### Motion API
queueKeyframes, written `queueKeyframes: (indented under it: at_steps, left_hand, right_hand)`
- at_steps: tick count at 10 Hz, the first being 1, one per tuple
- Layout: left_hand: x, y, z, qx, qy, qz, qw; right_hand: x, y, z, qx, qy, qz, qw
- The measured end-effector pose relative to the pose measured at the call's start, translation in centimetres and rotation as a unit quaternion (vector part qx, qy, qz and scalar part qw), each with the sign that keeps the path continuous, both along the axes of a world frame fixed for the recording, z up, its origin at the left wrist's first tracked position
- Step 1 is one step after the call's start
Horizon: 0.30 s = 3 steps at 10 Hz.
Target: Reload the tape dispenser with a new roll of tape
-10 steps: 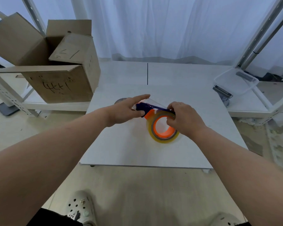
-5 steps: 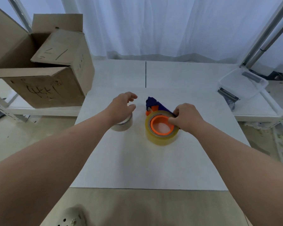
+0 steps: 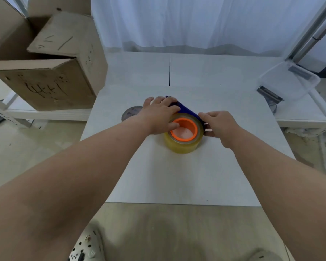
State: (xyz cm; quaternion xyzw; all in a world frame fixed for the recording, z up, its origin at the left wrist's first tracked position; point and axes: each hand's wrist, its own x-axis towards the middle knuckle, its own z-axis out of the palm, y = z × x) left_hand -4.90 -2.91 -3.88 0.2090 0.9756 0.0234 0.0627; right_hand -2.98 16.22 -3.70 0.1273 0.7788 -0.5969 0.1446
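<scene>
1. At the far left an open cardboard box (image 3: pixel 45 81) sits on a low white shelf. Its flaps are up and there is black scrawl on its near side.
2. On the white table (image 3: pixel 177 176), a grey disc (image 3: pixel 130 113) lies flat close to the left edge. It is just left of the person's left wrist and partly hidden by it.
3. The left hand (image 3: pixel 159 115) comes in from the near left and grips the far end of the tape dispenser (image 3: pixel 186 110). Its fingers are draped over the blue body and its thumb rests on the top rim of the roll.
4. Only a strip of that blue dispenser shows. It runs from under the left fingers towards the right hand, lying along the far side of the roll.
5. The roll of tape (image 3: pixel 183 143), yellowish and thick, lies flat on the table between the two hands, seated on the dispenser's orange hub (image 3: pixel 183 129). Both hands touch it, the left on its left rim and the right on its right side.
6. The right hand (image 3: pixel 218 124) holds the roll's right side. Its fingers are curled over the blue edge on the far side, and its thumb is pressed against the roll's wall on the near side.
7. Well apart at the far right, a clear plastic tub (image 3: pixel 290 81) rests tilted on another white surface, with a small metal piece (image 3: pixel 269 95) at its near left corner.
</scene>
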Motion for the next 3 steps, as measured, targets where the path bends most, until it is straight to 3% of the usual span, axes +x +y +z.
queueKeyframes:
  at_steps: [2,3]
  left_hand:
    - [0.17,0.03,-0.25,0.045,0.012,0.008,0.999]
    - [0.39,-0.35,0.14,0.068,0.007,0.012,0.998]
  right_hand:
    - [-0.26,0.44,-0.52,-0.003,0.008,-0.011,1.0]
    - [-0.43,0.48,-0.45,0.055,0.014,-0.027,0.998]
